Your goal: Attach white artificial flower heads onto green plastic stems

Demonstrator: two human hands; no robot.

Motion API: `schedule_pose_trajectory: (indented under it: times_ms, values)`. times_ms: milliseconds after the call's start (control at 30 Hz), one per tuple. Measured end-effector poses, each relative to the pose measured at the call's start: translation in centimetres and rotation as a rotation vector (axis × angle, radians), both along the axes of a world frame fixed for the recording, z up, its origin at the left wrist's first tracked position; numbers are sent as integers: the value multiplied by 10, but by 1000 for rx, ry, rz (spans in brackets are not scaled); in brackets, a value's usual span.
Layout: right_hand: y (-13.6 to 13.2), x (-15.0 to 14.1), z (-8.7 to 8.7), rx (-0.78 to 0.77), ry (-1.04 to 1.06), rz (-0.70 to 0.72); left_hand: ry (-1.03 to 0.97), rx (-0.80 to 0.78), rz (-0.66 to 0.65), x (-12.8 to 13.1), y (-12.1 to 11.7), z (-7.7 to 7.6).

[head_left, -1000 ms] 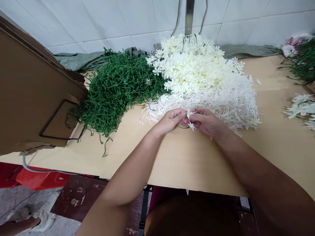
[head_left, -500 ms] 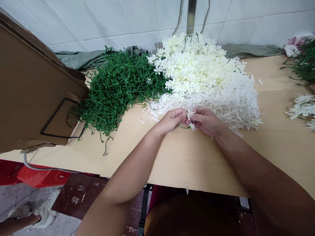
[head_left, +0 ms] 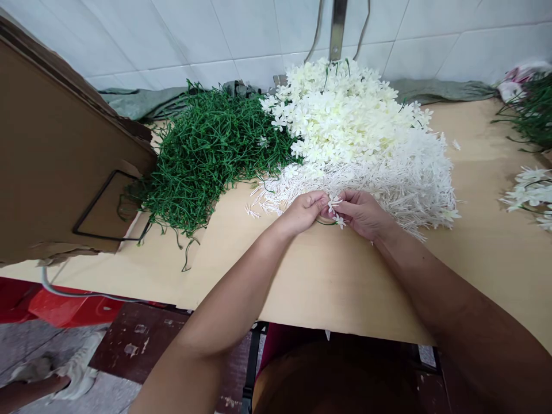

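My left hand (head_left: 305, 210) is closed in a pinch on a green stem of an artificial flower sprig (head_left: 339, 221) that bears small white blossoms. Close against it, my right hand (head_left: 361, 214) pinches a white blossom of the same sprig between thumb and fingers. The fingertips partly hide where stem and blossom meet. Just behind my hands spreads a pile of thin white plastic pieces (head_left: 401, 184). Cream-white fabric blossoms (head_left: 345, 115) are heaped behind that. To the left lies a tangled pile of green plastic stems (head_left: 215, 149).
A cardboard box (head_left: 64, 155) with a black wire frame (head_left: 107, 201) stands at the left. Finished-looking white sprigs (head_left: 530, 190) and more green stems (head_left: 532, 115) lie at the right. Grey-green cloth (head_left: 440, 89) runs along the tiled wall. Another person's foot (head_left: 77, 368) shows lower left.
My hands stay almost in place, still pinching the sprig, with only slight finger movement. The whole view has shifted a little.
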State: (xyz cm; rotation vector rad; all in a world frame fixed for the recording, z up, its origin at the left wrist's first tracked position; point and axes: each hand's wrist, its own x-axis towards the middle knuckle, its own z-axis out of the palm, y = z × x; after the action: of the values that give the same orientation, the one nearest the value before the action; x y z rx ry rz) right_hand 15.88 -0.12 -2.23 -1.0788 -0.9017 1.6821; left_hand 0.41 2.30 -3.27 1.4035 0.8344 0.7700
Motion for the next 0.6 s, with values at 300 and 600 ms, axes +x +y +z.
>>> schedule_pose_trajectory:
  times_ms: [300,600]
  values:
    - [0,-2,2,-49,29,-14,-16,-26,16,0,-6,11]
    - [-1,0,5,-58,113,-24,9,-21,-49,-5,-5,19]
